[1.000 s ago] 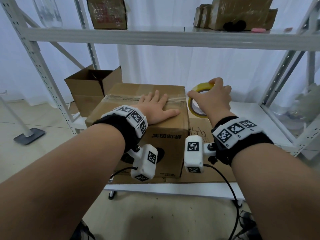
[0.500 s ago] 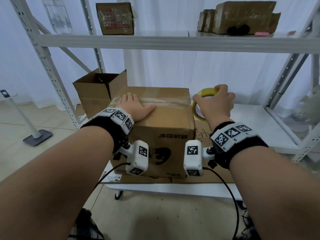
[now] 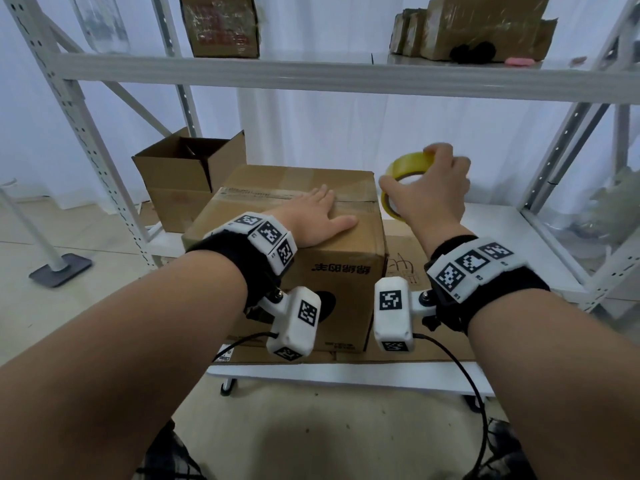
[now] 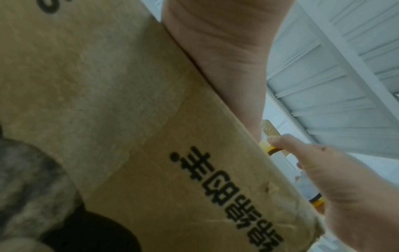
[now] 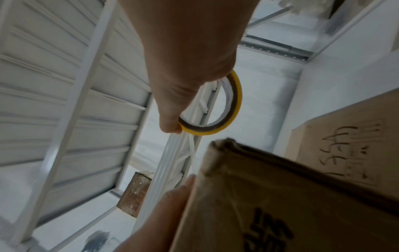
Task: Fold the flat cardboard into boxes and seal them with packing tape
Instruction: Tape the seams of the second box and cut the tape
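A folded brown cardboard box (image 3: pixel 339 271) with black print stands on the low white shelf (image 3: pixel 502 233); a strip of clear tape runs along its top seam. My left hand (image 3: pixel 317 220) lies flat on the box top, fingers straight, over the seam near the right end. My right hand (image 3: pixel 429 192) grips a yellow roll of packing tape (image 3: pixel 408 168) in the air just past the box's right edge. The box face (image 4: pixel 194 170) fills the left wrist view. The tape roll (image 5: pixel 226 119) hangs from my fingers in the right wrist view, above the box corner (image 5: pixel 280 196).
An open empty cardboard box (image 3: pixel 187 174) stands behind on the left. Flat cardboard (image 3: pixel 408 271) lies under and right of the taped box. Wrapped boxes (image 3: pixel 221 26) sit on the upper shelf (image 3: pixel 329 76). A stand base (image 3: pixel 59 270) is on the floor, left.
My left hand slid left along the taped seam and then back to the right end. My right hand with the tape roll lifted slightly and stayed beside the box's right edge.
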A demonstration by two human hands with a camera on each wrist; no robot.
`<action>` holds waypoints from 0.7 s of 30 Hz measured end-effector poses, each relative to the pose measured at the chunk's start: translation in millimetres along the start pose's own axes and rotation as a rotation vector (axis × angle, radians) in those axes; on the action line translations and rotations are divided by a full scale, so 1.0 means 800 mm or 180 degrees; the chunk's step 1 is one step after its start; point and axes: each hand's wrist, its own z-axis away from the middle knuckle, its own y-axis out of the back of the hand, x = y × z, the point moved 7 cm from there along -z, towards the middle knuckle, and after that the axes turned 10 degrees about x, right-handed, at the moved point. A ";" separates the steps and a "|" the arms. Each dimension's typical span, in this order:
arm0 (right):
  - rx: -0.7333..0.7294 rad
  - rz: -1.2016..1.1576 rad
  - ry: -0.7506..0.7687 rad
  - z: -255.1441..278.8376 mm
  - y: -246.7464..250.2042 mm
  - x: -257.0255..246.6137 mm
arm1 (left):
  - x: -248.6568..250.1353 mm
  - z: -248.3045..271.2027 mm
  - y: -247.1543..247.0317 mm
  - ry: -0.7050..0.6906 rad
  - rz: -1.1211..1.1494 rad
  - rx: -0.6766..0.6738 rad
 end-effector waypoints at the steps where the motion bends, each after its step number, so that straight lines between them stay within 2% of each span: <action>1: 0.0050 0.0053 0.0200 -0.001 0.002 -0.010 | -0.002 0.001 0.000 0.0024 0.0037 -0.0015; 8: 0.0044 0.0481 0.0364 -0.012 0.014 -0.002 | -0.002 0.004 -0.002 0.0012 0.0089 -0.0053; 15: -0.0400 0.0337 -0.0418 -0.005 -0.005 0.039 | -0.001 -0.001 -0.003 0.0019 0.0034 -0.0136; 21: -0.0445 0.0253 -0.0665 -0.005 -0.009 0.044 | -0.001 -0.003 -0.003 0.0050 0.0017 -0.0117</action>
